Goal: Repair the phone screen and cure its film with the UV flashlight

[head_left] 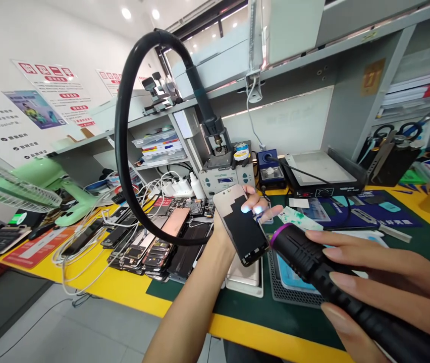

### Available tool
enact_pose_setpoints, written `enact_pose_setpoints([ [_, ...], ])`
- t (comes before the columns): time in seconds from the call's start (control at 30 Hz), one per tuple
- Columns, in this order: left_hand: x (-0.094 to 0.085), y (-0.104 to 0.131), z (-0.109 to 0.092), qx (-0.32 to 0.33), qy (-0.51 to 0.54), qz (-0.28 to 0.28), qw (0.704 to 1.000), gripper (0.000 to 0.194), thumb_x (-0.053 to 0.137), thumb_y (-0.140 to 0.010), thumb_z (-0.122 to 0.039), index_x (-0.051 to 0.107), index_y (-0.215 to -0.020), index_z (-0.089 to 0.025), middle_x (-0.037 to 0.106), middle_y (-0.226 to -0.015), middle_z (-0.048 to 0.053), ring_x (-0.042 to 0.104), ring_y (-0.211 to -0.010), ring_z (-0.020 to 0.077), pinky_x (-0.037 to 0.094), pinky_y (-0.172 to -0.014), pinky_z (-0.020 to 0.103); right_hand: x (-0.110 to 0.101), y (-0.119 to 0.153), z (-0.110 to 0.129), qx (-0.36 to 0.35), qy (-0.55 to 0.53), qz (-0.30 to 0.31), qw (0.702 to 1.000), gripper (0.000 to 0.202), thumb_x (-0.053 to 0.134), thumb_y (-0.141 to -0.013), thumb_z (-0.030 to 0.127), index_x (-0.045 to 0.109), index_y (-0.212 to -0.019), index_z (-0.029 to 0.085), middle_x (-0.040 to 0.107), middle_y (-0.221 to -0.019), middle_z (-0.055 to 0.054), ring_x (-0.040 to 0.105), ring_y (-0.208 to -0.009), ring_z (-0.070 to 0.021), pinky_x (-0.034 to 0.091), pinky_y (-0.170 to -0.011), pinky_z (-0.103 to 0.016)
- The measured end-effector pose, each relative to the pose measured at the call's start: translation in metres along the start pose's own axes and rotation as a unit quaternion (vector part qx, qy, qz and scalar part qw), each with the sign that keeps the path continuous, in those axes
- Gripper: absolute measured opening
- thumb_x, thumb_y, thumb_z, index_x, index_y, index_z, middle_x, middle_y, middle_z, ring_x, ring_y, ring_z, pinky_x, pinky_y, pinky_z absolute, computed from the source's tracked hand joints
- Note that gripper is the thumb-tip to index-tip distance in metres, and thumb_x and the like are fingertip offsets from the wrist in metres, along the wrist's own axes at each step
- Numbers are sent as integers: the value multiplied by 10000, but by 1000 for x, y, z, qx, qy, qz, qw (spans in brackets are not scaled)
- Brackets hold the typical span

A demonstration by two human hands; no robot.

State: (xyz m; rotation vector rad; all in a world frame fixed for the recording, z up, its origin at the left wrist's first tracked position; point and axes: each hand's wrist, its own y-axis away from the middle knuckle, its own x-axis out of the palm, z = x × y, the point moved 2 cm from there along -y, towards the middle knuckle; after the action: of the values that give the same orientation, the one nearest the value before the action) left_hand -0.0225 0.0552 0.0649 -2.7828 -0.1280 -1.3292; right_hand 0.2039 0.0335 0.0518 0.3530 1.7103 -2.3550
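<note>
From here the lighting looks begun, unfinished: the left hand [256,201] clasps a flat silver-and-black phone screen [239,224], the right hand [392,262] grips a black ribbed flashlight [306,256].

The bare left forearm [196,287] is angled up and away from the bottom edge, pretty much straight. The left hand [252,197] is raised around the middle of the view, palm mostly hidden, closed in a grip, with its fingers kinda spread toward the right and a couple of tips lit up bluish-white. The right hand [396,264] is held lower and way closer, extended in from the right edge, digits bent in a grip, tips staggered. Its wrist is cut off by the frame.
</note>
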Motion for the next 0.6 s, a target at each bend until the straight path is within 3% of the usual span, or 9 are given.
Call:
enact_pose_setpoints([
  [0.13, -6, -5, 10, 18, -56, -92, 994, 105, 573, -862, -229, 619, -800, -158, 426, -549, -34, 504, -577, 140, 596, -693, 377, -10, -22, -10, -5, 57, -25, 998, 325, 769, -782, 175, 681, -1087, 243, 702, -1187, -60, 715, -1075, -250, 606, -957, -369],
  [0.3, -7, -9, 20, 49, -128, -180, 974, 171, 537, -930, -246, 568, -782, -166, 430, -519, -53, 505, -547, 125, 623, -716, 411, -16, -49, -30, 166, 37, -199, 965, 64, 724, -837, 236, 748, -896, 242, 757, -975, -73, 720, -928, -251, 593, -890, -419],
  [0.47, -4, -12, 29, 45, -184, -195, 962, 256, 454, -1000, -243, 570, -791, -150, 563, -630, -4, 551, -573, 118, 597, -664, 340, -6, -46, -56, 334, -128, -255, 898, 112, 777, -835, 353, 769, -886, 253, 715, -842, -66, 740, -752, -278, 631, -496, -361],
  [0.53, -5, -13, 32, 31, -204, -192, 959, 200, 512, -988, -229, 587, -827, -137, 613, -735, 5, 591, -634, 114, 577, -659, 303, -3, -43, -60, 364, -174, -264, 876, 155, 813, -799, 388, 770, -860, 252, 714, -843, -63, 744, -754, -290, 647, -493, -369],
  [0.6, -7, -13, 35, 21, -228, -192, 954, 155, 589, -969, -269, 612, -902, -132, 636, -829, 6, 616, -696, 114, 561, -656, 280, -2, -43, -60, 363, -167, -261, 879, 162, 817, -796, 392, 774, -868, 254, 724, -891, -66, 747, -751, -282, 667, -528, -376],
])
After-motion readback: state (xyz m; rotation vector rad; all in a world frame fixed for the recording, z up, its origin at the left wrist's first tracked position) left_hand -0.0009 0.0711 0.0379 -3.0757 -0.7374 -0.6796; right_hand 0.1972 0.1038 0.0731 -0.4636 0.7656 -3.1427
